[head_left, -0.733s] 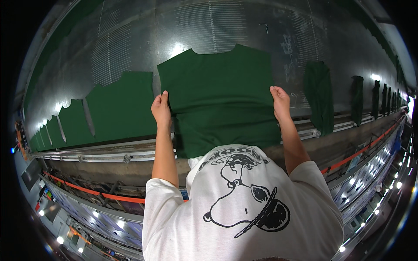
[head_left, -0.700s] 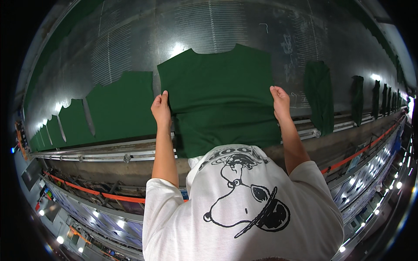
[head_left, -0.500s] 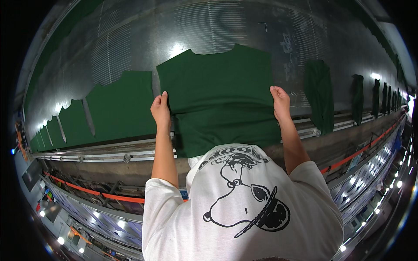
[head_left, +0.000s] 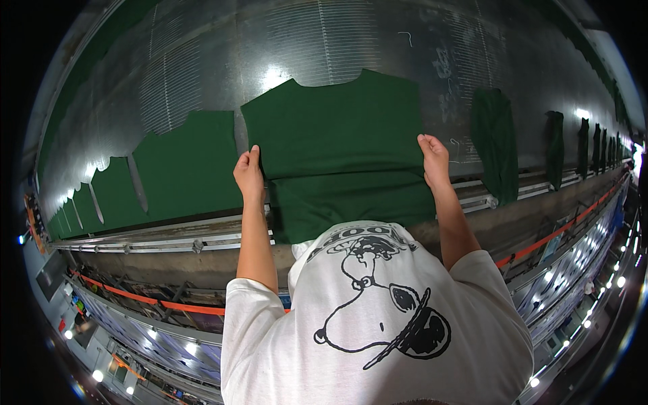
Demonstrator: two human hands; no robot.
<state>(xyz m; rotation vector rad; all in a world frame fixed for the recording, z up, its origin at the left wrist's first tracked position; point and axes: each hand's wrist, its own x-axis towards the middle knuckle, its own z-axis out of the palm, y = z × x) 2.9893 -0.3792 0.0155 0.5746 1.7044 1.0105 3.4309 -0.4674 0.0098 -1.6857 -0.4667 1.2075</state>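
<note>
A green cloth panel (head_left: 341,121) lies between a worker's two grips, its neckline end flat on a dark metal bench (head_left: 260,40) beyond them and its lower part dropping toward the worker. The left grip (head_left: 249,174) and the right grip (head_left: 436,162) each pinch a side edge between thumb and fingers, though the undersides are hidden. A fold crosses the cloth from one grip to the other; uneven tension could set that crease or pull the shoulders askew. Just left of the left grip, flat green pieces (head_left: 189,169) lie near enough to be overlapped by a sideways drift. Nearer the worker than the grips, a metal rail (head_left: 169,243) could snag the hanging cloth. A bunched green piece (head_left: 495,145) rests right of the right grip. Below both grips, a white T-shirt (head_left: 263,337) bears a black cartoon print with partly hidden lettering. Faint white marks (head_left: 442,81) on the bench beyond the right grip cannot be made out; no label shows on the panel.
</note>
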